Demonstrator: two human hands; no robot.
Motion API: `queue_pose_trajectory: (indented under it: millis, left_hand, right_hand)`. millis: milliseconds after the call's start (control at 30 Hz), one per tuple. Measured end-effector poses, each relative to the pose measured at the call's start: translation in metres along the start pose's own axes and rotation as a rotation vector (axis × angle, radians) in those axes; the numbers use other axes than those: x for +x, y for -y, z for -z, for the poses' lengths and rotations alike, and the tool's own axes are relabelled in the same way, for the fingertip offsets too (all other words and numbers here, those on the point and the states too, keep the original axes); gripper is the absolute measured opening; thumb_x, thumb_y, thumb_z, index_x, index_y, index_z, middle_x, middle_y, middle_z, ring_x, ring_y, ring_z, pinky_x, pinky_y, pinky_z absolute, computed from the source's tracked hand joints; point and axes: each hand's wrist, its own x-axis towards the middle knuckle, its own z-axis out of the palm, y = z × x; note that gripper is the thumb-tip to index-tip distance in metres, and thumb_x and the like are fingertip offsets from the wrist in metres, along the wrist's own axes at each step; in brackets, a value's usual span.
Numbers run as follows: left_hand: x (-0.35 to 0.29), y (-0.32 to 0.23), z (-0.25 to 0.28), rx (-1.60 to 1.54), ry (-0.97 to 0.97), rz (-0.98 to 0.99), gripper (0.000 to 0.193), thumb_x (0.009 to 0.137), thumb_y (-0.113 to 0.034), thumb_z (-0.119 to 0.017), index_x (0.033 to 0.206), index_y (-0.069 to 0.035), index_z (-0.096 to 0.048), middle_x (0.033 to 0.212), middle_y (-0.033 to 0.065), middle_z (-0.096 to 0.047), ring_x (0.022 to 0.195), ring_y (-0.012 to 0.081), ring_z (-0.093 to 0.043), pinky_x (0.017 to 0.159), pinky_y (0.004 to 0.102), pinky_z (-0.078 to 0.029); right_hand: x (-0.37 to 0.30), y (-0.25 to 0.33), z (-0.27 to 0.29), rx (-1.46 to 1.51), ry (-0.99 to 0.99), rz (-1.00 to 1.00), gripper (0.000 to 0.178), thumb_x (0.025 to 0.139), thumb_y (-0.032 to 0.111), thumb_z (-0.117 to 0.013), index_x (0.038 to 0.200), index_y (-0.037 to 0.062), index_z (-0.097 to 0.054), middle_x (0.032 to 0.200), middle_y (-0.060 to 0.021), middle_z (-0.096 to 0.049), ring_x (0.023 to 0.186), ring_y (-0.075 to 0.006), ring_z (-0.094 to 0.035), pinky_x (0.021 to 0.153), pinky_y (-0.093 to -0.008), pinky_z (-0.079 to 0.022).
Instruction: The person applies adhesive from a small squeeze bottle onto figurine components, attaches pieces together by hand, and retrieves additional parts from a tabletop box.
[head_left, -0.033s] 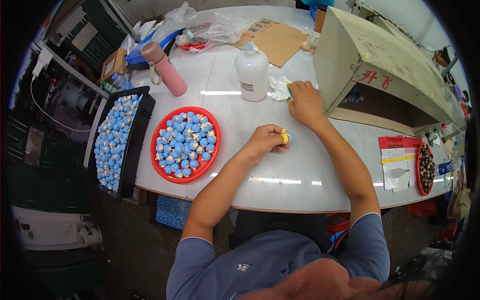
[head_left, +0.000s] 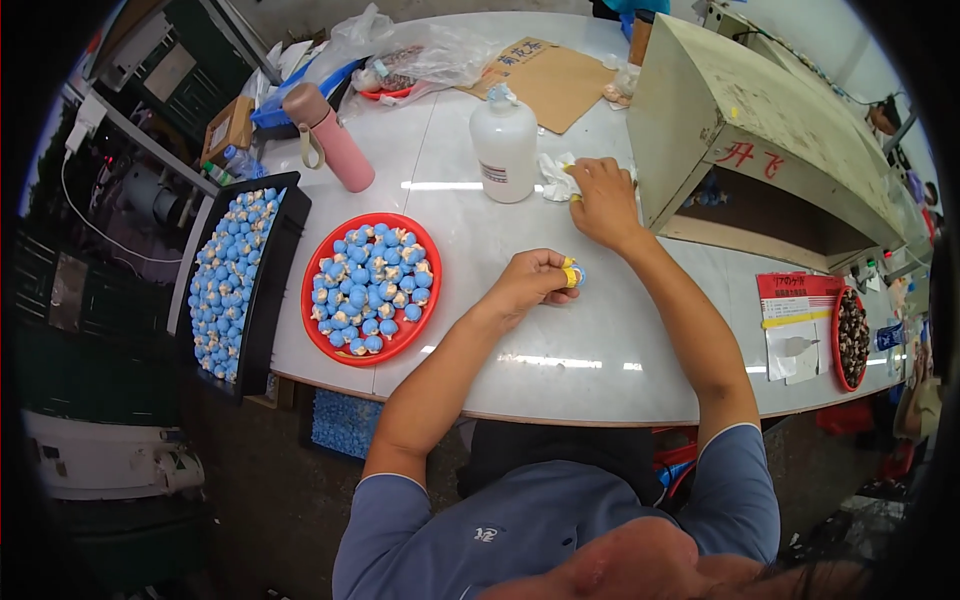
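Note:
My left hand (head_left: 537,278) is closed in a pinch above the middle of the table, with yellow wraps on its fingertips. A small blue piece (head_left: 581,274) shows at the fingertips; most of it is hidden. My right hand (head_left: 606,203) reaches farther out, its thumb and forefinger apart at a crumpled white tissue (head_left: 556,178). Yellow wraps cover those fingertips too, and nothing shows held between them. Left of my left hand, a red round basket (head_left: 432,262) holds several small blue balls with cream-coloured parts (head_left: 372,282).
A white bottle (head_left: 503,150) stands beyond my hands. A pink flask (head_left: 342,153) and a black tray (head_left: 262,305) of blue balls are at the left. A beige metal box (head_left: 690,110) rises close by my right hand. Flat cardboard (head_left: 545,80) lies behind; papers (head_left: 795,345) lie far right.
My right hand has shifted slightly, its thumb and forefinger now farther apart beside the tissue. A green-and-white bit at its fingertips no longer shows. The left hand has stayed put.

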Motion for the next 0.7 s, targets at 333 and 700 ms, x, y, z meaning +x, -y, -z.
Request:
queue_pose_trajectory:
  millis: [333, 700]
  left_hand:
    - [0.003, -0.013, 0.028, 0.177, -0.068, 0.009, 0.025, 0.083, -0.008, -0.069, 0.104, 0.003, -0.060, 0.091, 0.0078, -0.067, 0.080, 0.0137, -0.066, 0.070, 0.0233, -0.054]
    - [0.039, -0.022, 0.032, 0.220, -0.130, -0.010, 0.025, 0.083, -0.008, -0.070, 0.103, 0.004, -0.061, 0.093, 0.0094, -0.067, 0.083, 0.0160, -0.067, 0.071, 0.0233, -0.055]
  right_hand:
    - [-0.019, -0.022, -0.006, 0.310, -0.049, 0.081, 0.025, 0.075, 0.003, -0.063, 0.100, 0.0079, -0.066, 0.095, -0.0077, -0.064, 0.105, -0.0257, -0.052, 0.101, -0.0426, -0.030]
    - [-0.054, -0.027, -0.016, 0.634, -0.043, 0.051, 0.017, 0.077, 0.007, -0.066, 0.093, 0.0055, -0.064, 0.095, -0.0060, -0.061, 0.102, -0.0261, -0.051, 0.100, -0.0406, -0.030]
